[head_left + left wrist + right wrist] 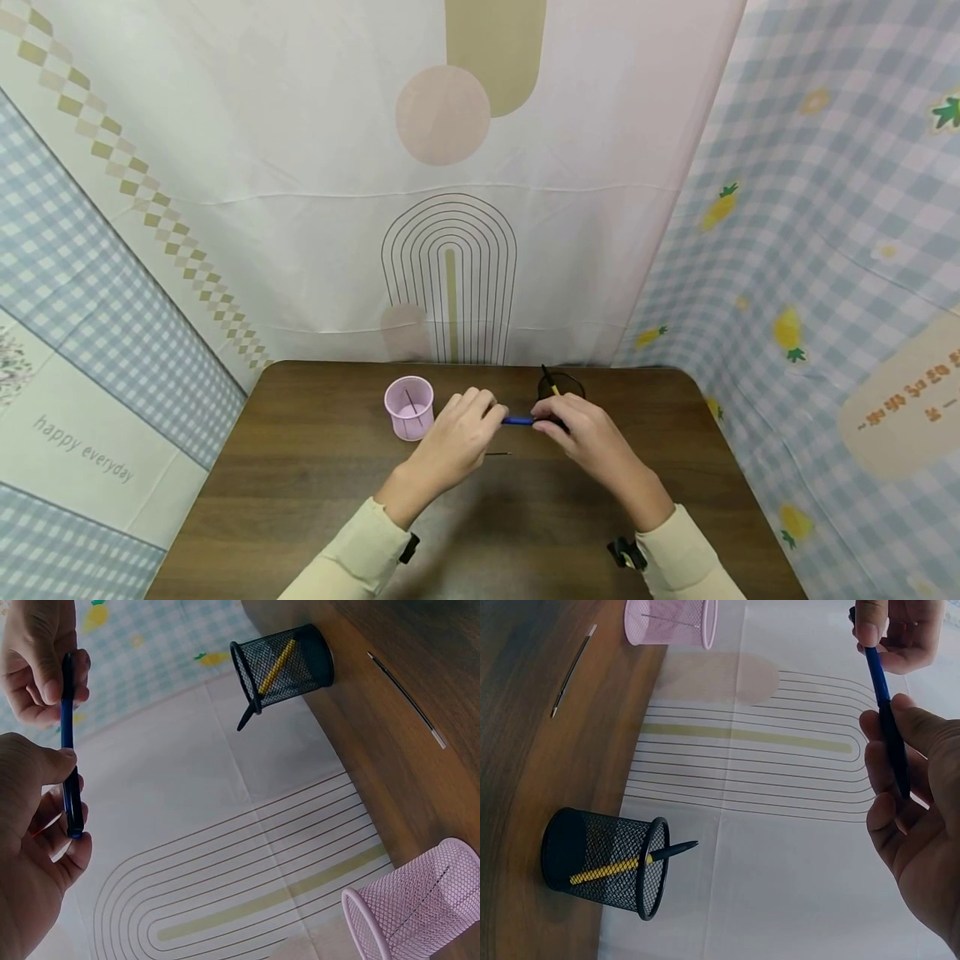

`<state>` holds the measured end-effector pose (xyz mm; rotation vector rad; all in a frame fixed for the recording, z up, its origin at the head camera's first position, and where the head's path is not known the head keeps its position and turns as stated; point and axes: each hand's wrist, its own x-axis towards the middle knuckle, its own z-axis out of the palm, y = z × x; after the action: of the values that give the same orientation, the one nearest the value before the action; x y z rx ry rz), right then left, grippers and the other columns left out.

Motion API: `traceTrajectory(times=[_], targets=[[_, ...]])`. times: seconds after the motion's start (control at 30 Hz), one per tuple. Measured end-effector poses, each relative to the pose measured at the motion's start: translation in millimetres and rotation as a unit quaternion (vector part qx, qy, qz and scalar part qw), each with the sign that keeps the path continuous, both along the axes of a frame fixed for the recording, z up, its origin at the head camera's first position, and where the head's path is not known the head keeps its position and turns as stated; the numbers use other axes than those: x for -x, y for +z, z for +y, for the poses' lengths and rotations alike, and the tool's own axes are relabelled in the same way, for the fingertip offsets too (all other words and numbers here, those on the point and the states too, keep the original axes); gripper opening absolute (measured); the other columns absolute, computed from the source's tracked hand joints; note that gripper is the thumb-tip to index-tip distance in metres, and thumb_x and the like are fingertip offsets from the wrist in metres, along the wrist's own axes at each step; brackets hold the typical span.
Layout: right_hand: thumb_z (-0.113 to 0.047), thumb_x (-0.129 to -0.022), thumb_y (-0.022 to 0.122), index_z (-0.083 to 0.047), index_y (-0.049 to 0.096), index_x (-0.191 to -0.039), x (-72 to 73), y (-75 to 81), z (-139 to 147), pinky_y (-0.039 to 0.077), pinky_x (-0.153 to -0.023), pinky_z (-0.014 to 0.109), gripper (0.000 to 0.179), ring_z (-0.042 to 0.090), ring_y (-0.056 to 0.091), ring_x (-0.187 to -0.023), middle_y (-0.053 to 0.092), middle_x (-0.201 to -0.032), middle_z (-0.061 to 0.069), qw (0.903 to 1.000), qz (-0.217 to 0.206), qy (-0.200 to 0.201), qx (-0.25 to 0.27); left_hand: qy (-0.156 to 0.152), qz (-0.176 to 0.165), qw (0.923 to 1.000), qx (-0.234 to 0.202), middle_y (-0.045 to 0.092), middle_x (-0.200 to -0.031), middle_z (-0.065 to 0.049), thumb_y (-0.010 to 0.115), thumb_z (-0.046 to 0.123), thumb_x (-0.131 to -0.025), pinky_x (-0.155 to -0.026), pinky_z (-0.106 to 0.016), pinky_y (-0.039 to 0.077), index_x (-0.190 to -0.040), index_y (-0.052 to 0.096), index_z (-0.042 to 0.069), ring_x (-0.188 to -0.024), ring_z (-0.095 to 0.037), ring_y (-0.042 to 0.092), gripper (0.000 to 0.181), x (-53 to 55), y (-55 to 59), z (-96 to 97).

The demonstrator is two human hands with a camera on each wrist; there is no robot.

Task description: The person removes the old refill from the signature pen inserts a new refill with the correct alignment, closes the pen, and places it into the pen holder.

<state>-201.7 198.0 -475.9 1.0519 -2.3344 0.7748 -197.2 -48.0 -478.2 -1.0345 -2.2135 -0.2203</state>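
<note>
A blue pen [517, 421] with dark ends is held between both hands above the table. My left hand [459, 433] pinches one end of it between thumb and fingers. The other, darker end is gripped by my right hand [588, 433]; in the right wrist view the pen's dark grip section [894, 742] lies across those fingers. A thin dark pen refill [409, 697] with a pale end lies on the table below the hands.
Left of the hands stands a pink mesh pen cup [409, 410] with a thin dark stick inside. Behind the right hand, a black mesh pen cup [604, 859] holds a yellow and black pen [615, 868]. The brown table [300, 483] meets a hanging cloth [322, 275] at its back edge.
</note>
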Motion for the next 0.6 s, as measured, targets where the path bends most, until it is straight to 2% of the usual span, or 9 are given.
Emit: traceTrajectory(times=[0.2, 0.4, 0.6], targets=[[-0.007, -0.088, 0.079, -0.010, 0.072, -0.105, -0.2, -0.9, -0.6, 0.053, -0.068, 0.023, 0.019, 0.008, 0.064, -0.084, 0.074, -0.098, -0.003, 0.9997, -0.022, 0.005, 0.006, 0.003, -0.012, 0.9999, -0.011, 0.057, -0.093, -0.001, 0.064, 0.011, -0.096, -0.065, -0.029, 0.040, -0.099, 0.064, 0.012, -0.083, -0.019, 0.053, 0.003, -1.1, -1.8, -1.2], [-0.009, -0.088, 0.080, -0.012, 0.072, -0.111, -2.0, -0.9, -0.1, 0.056, -0.069, 0.026, 0.025, 0.009, 0.067, -0.087, 0.074, -0.103, -0.001, 0.9990, -0.044, -0.003, 0.009, 0.010, -0.017, 0.9996, -0.020, 0.058, -0.094, -0.001, 0.070, 0.013, -0.094, -0.066, -0.030, 0.041, -0.099, 0.064, 0.011, -0.084, -0.020, 0.054, 0.009, -0.8, -4.0, -2.4], [-0.011, -0.086, 0.082, -0.011, 0.071, -0.115, -3.2, 0.3, 3.8, 0.057, -0.069, 0.027, 0.031, 0.010, 0.068, -0.088, 0.073, -0.108, 0.001, 0.9984, -0.056, -0.011, 0.007, 0.012, -0.027, 0.9992, -0.026, 0.058, -0.094, -0.001, 0.069, 0.014, -0.095, -0.066, -0.031, 0.042, -0.100, 0.064, 0.011, -0.085, -0.020, 0.055, 0.007, -0.4, -3.1, -5.3]])
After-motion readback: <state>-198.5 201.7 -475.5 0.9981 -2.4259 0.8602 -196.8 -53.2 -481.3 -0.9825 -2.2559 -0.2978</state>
